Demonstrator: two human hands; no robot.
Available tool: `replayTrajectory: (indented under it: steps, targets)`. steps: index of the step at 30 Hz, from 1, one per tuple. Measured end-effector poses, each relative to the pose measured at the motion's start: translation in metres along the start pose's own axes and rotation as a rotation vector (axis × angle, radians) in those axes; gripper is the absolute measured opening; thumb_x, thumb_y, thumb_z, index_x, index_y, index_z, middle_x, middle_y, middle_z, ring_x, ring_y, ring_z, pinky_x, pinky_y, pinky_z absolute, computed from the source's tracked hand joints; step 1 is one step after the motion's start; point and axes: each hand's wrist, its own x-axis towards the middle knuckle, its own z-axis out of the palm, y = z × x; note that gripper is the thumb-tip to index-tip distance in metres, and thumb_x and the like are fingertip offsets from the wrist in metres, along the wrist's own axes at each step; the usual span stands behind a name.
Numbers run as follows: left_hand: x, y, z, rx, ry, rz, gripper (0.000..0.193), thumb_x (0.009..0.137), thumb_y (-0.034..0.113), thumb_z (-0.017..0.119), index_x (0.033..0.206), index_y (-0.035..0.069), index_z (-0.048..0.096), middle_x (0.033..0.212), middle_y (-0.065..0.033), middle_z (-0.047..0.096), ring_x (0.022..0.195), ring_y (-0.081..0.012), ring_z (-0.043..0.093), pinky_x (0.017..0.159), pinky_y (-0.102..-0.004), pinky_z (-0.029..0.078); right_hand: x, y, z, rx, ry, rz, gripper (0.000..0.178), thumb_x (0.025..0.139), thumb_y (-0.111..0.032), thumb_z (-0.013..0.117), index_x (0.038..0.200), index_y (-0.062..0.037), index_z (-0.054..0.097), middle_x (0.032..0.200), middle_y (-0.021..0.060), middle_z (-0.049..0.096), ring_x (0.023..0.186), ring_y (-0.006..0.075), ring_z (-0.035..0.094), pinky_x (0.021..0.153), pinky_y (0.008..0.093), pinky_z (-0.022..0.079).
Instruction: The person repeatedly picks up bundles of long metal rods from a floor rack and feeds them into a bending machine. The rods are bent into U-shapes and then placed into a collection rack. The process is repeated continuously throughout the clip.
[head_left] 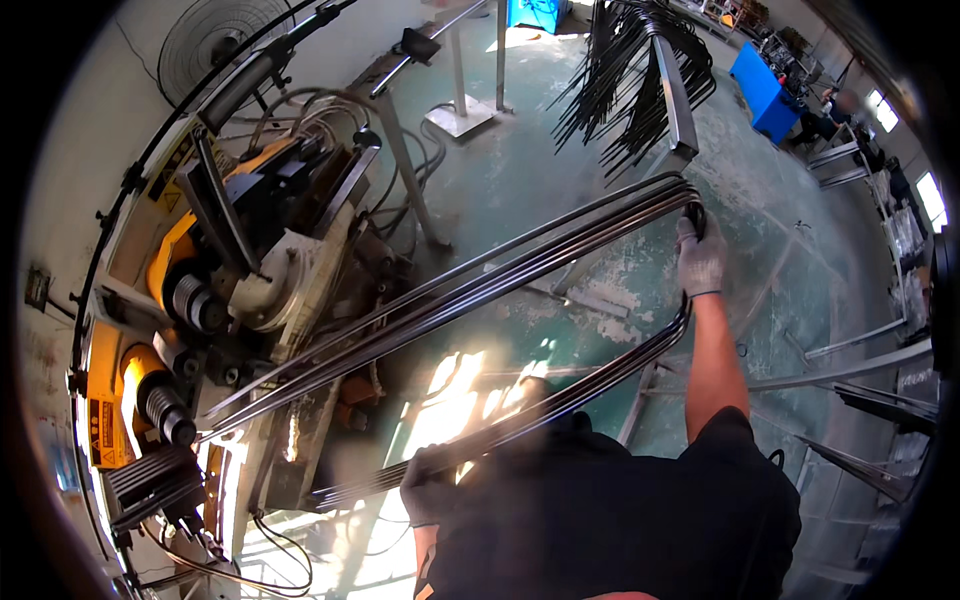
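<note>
A bundle of several dark U-shaped metal rods (540, 267) spans the middle of the head view, its bend at the right and its two legs running to the lower left. My right hand (702, 262), in a pale grey work glove, is closed round the bend. Lower down, my gloved left hand (427, 487) grips the nearer leg close to my body; its fingers are partly in shadow. The far leg's ends reach over the yellow and black bending machine (140, 395) at the left. Whether they touch it I cannot tell.
Many bent rods (605, 90) hang on a metal stand arm (676, 110) beyond my right hand. A wire-guarded fan (222, 45) stands behind the machine. Cables (290, 565) lie by its base. Blue equipment (765, 95) and a seated person (825, 120) are far right.
</note>
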Motion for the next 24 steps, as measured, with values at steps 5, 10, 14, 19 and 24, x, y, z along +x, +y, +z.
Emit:
replayTrajectory:
  steps: [5, 10, 14, 19, 24]
  targets:
    - [0.047, -0.047, 0.1, 0.652, -0.195, 0.013, 0.028, 0.098, 0.018, 0.059, 0.117, -0.002, 0.062, 0.112, -0.0181, 0.069, 0.11, -0.0361, 0.065, 0.1, -0.0508, 0.052, 0.159, 0.052, -0.023, -0.242, 0.079, -0.172, 0.03, 0.099, -0.029, 0.062, 0.12, -0.0075, 0.063, 0.105, 0.0268, 0.069, 0.102, 0.0484, 0.064, 0.084, 0.0527, 0.05]
    - [0.091, -0.049, 0.159, 0.006, 0.04, -0.129, 0.03, 0.096, 0.009, 0.061, 0.124, 0.001, 0.055, 0.105, -0.0184, 0.07, 0.093, -0.0344, 0.07, 0.087, -0.049, 0.057, 0.295, 0.085, 0.026, -0.458, -0.096, -0.012, 0.031, 0.102, -0.028, 0.052, 0.124, -0.0069, 0.06, 0.119, 0.029, 0.066, 0.116, 0.047, 0.061, 0.095, 0.054, 0.048]
    - [0.083, 0.001, 0.195, -0.163, 0.222, -0.243, 0.026, 0.097, 0.007, 0.058, 0.122, 0.002, 0.055, 0.101, -0.0178, 0.07, 0.089, -0.0339, 0.07, 0.082, -0.048, 0.058, 0.39, 0.08, 0.085, -0.521, -0.11, 0.188, 0.035, 0.104, -0.024, 0.038, 0.133, -0.0132, 0.054, 0.142, 0.0205, 0.058, 0.131, 0.0414, 0.055, 0.104, 0.055, 0.044]
    - [0.059, -0.003, 0.178, -0.141, 0.419, -0.249, 0.022, 0.097, 0.007, 0.058, 0.118, 0.002, 0.058, 0.099, -0.0175, 0.069, 0.086, -0.0339, 0.069, 0.081, -0.0461, 0.058, 0.403, 0.107, 0.116, -1.343, 0.397, -0.378, 0.055, 0.097, -0.035, 0.051, 0.148, -0.0178, 0.044, 0.143, 0.0053, 0.052, 0.139, 0.0257, 0.043, 0.11, 0.0541, 0.037]
    - [0.007, -0.058, 0.113, -0.288, 0.361, -0.167, 0.006, 0.096, 0.009, 0.057, 0.094, 0.005, 0.054, 0.089, -0.0118, 0.06, 0.082, -0.0254, 0.061, 0.074, -0.0406, 0.053, 0.217, 0.237, 0.189, -1.03, -0.504, -0.221, 0.047, 0.099, -0.03, 0.053, 0.141, -0.0105, 0.056, 0.136, 0.0145, 0.062, 0.125, 0.0322, 0.06, 0.107, 0.0475, 0.046]
